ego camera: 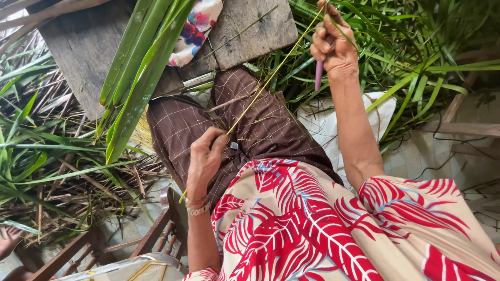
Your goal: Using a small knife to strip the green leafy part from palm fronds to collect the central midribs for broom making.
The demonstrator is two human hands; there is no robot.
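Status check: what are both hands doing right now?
Left hand pinching the low end of a thin yellow-green leaf strip. Right hand gripping its upper end plus a purple-handled tool. Strip taut over the lap. Nothing blocking.

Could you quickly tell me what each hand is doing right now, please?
Left hand: closed, pinching the thin yellow-green leaf rib.
Right hand: closed on the rib's far end and a purple-handled tool.

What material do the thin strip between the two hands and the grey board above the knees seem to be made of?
The thin strip looks like plant fibre, probably a leaf midrib: yellow-green, matte, slender, like the long green leaves nearby. The left hand and right hand hold it taut. The grey board looks like raw, weathered wood: visible grain, cracks, no paint.
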